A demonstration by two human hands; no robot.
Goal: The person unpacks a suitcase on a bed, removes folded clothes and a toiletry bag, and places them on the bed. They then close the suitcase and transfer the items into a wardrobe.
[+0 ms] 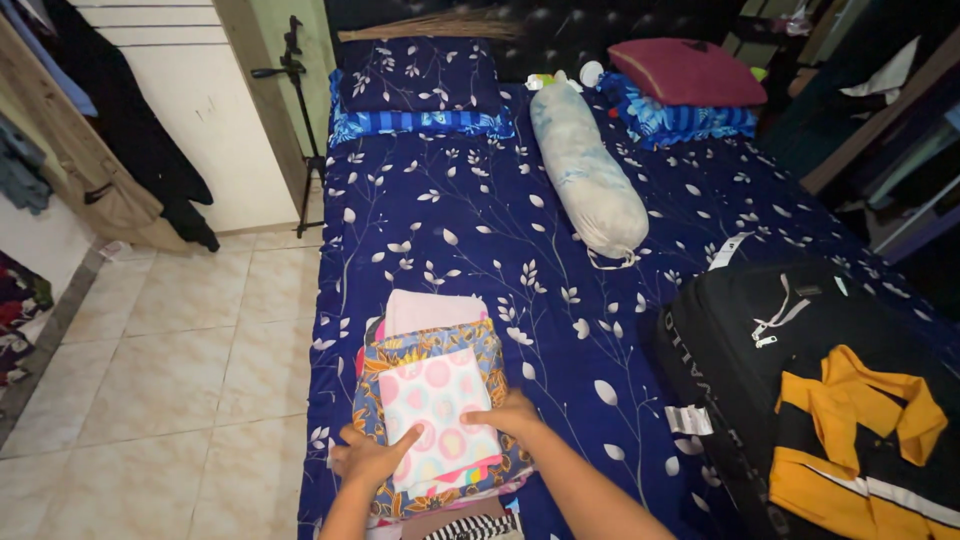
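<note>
A stack of folded clothes [430, 345] lies at the near edge of a bed with a dark blue leaf-print sheet [480, 230]. On top sits a small folded pink cloth with round patterns [440, 400]. My left hand [368, 458] rests flat on the cloth's near left corner. My right hand [508, 415] presses on its right edge. Under it is a blue and orange patterned cloth, then a pale pink one, and a striped piece shows at the very bottom.
A black suitcase [760, 340] with a yellow and black garment [850, 440] on it lies at the right of the bed. A pale bolster [588, 170] and pillows [420, 80] lie further up. Tiled floor [170, 370] and hanging clothes are at left.
</note>
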